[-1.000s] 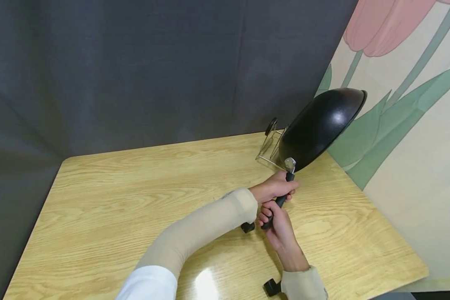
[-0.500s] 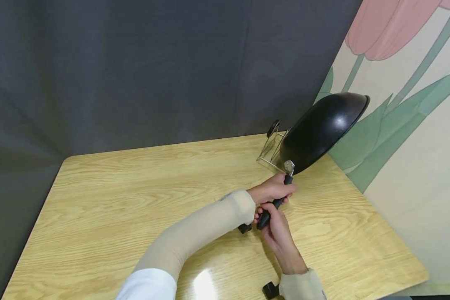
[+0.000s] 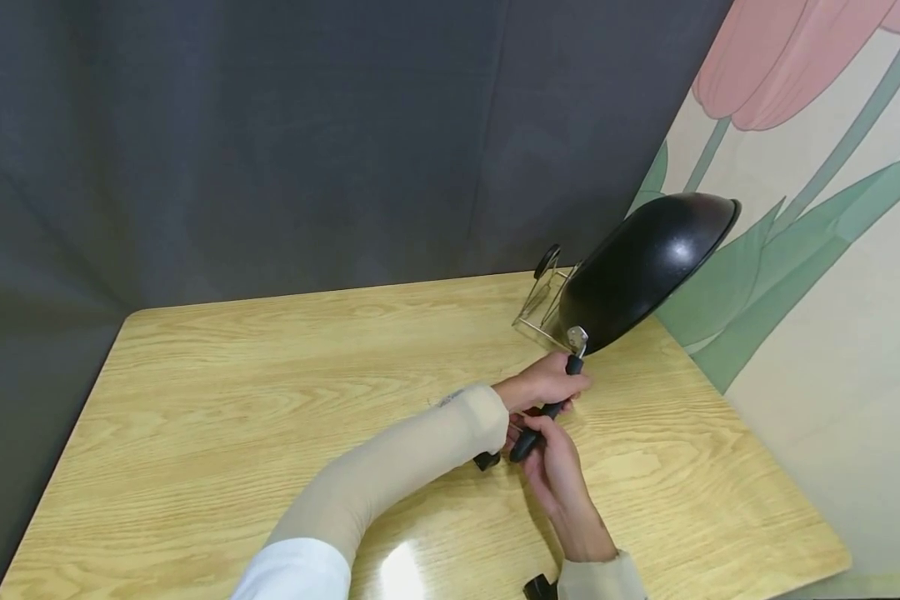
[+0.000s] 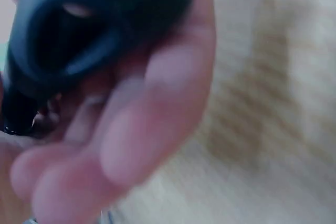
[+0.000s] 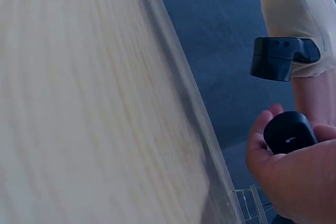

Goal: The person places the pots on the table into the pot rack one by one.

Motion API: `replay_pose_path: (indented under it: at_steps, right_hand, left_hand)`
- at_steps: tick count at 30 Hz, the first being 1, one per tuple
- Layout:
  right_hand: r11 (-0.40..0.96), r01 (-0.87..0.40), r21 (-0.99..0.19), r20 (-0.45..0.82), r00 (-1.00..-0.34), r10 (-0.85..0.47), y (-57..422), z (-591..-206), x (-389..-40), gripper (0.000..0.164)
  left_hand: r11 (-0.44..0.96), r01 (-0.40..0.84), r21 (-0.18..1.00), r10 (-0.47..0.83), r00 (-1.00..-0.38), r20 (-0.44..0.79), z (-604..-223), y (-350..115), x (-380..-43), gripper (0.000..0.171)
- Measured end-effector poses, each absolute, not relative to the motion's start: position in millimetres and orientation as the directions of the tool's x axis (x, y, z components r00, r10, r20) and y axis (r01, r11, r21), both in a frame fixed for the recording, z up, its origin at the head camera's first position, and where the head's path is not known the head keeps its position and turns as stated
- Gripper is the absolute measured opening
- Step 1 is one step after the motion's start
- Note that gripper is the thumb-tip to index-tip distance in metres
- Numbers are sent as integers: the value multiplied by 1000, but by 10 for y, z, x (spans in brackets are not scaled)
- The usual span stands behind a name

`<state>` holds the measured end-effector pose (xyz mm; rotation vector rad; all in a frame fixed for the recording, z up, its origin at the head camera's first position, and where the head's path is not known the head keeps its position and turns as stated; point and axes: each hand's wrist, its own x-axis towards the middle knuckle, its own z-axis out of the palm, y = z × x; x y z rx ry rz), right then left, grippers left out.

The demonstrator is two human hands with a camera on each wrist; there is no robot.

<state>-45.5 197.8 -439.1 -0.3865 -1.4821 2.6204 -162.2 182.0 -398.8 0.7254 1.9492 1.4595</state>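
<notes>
A black wok (image 3: 645, 267) tilts up at the table's back right, its dark outside toward me. Its long black handle (image 3: 523, 445) slants down toward me from a metal bracket. Near that bracket my left hand (image 3: 546, 380) grips the handle. Lower down, my right hand (image 3: 561, 471) holds the end loosely, thumb along one side and fingers on the other. The left wrist view shows the hanging hole in the handle end (image 4: 142, 3) up close, with blurred fingers (image 4: 152, 119) beneath. In the right wrist view the right hand (image 5: 294, 182) surrounds the same end.
A wire rack (image 3: 537, 327) with a black oval part stands against the wok's left side. The wood-grain table (image 3: 270, 400) meets a dark curtain behind and a flower-patterned wall at the right. A small black camera (image 5: 272, 61) sits on the left wrist.
My right hand's fingers have loosened and shifted, baring more of the handle's end. The handle end has swung slightly left. Wok and rack sit a little lower in the view.
</notes>
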Motion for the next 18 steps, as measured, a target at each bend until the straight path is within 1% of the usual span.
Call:
replay_pose_path:
  at_steps: [4,5,7,9,10,14,18]
  right_hand:
    - [-511,32,-859,-162,-964,211,1983,-4385,-450,25]
    - [-511,32,-859,-159,-965,207,1984,-4385,-448,26]
    - [-505,23,-863,-146,-968,206,1985,-4383,-443,27]
    - [-499,14,-867,-130,-971,198,1992,-4381,-440,26]
    - [-500,8,-866,-123,-972,198,1994,-4381,-434,26]
    - [-505,-3,-863,-113,-973,199,2006,-4385,-414,26]
    - [-495,9,-869,-134,-967,218,2019,-4388,-381,29]
  left_hand:
    - [336,324,884,725,-688,-24,-3988,1807,-1672,28]
    - [346,363,865,730,-684,-4,-3992,1804,-1684,25]
    - [348,399,848,740,-673,13,-3995,1791,-1698,19]
    - [351,404,845,745,-667,10,-3989,1773,-1699,14]
    - [354,408,842,749,-663,7,-3986,1764,-1693,15]
    - [371,422,827,762,-647,-11,-3985,1723,-1658,37]
    - [377,441,814,778,-627,-21,-4033,1674,-1648,52]
